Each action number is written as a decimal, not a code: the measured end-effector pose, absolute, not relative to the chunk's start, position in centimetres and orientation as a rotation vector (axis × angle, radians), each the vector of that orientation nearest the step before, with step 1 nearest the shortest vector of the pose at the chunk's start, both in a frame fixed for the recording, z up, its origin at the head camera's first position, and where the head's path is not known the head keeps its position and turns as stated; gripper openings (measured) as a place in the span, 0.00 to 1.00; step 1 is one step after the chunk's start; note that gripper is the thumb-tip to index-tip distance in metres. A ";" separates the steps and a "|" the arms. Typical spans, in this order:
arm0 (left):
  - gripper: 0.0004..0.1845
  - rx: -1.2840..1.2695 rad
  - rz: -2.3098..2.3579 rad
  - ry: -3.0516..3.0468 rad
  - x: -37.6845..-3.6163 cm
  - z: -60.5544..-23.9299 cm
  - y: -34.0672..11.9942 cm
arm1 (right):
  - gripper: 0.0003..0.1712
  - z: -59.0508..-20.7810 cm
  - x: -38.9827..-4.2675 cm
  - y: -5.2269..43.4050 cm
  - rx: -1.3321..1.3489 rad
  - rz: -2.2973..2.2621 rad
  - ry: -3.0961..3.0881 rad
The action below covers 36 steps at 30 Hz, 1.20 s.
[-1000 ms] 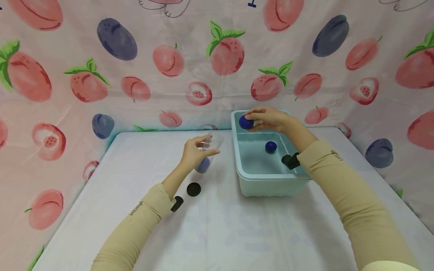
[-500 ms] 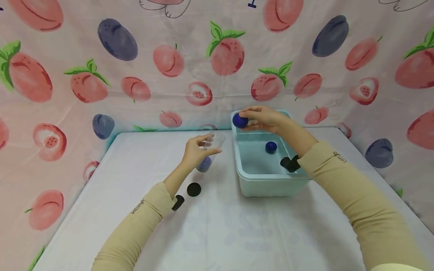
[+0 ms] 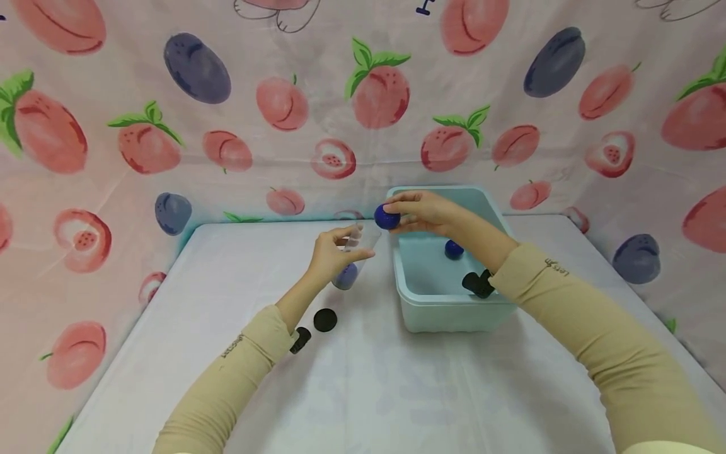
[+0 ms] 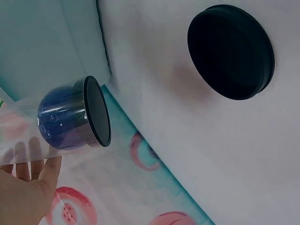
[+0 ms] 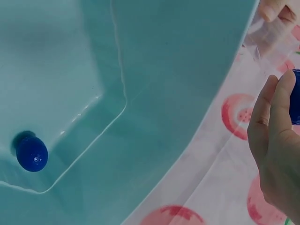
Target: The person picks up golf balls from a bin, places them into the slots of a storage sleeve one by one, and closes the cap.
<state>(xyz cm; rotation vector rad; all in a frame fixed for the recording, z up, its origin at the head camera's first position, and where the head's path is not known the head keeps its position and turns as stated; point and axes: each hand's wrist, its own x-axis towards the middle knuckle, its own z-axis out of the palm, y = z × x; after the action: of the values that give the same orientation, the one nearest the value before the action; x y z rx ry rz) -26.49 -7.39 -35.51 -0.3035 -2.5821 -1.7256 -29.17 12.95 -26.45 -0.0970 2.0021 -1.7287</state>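
My left hand (image 3: 353,243) grips a clear plastic tube (image 3: 357,247), tilted with its open mouth up and to the right. One blue ball (image 3: 346,275) lies at the tube's black-capped bottom (image 4: 97,111). My right hand (image 3: 398,217) pinches a second blue ball (image 3: 387,217) just left of the bin's rim, close above the tube's mouth. A third blue ball (image 3: 454,249) lies on the floor of the light teal bin (image 3: 454,312). In the right wrist view that ball (image 5: 31,153) sits in a corner, and the fingers (image 5: 274,131) hide most of the held ball (image 5: 295,96).
A round black lid (image 3: 325,320) lies flat on the white table (image 3: 363,391) beside my left wrist; it also shows as a lid (image 4: 230,51) in the left wrist view. Fruit-print cloth (image 3: 283,101) walls the table at the back and sides.
My right hand has carried its blue ball leftward, from above the bin's back left corner out past the rim towards the tube's mouth. The left hand and tube have barely moved.
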 end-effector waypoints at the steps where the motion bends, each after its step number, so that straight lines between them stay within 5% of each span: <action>1: 0.31 -0.308 -1.727 -2.582 -26.5 -35.4 -7.4 | 0.22 -26.5 -29.1 12.8 -0.098 -1.730 2.000; 36: 0.31 -0.331 -1.659 -2.624 -26.5 -35.6 -6.4 | 0.24 -26.2 -28.4 13.2 -0.115 -1.658 2.030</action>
<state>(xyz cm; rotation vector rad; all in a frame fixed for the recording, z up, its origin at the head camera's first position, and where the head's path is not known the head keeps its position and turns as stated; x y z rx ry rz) -26.53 -6.40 -35.56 -0.3312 -2.6238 -1.6591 -28.39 13.19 -26.22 -0.1151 2.0300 -1.6582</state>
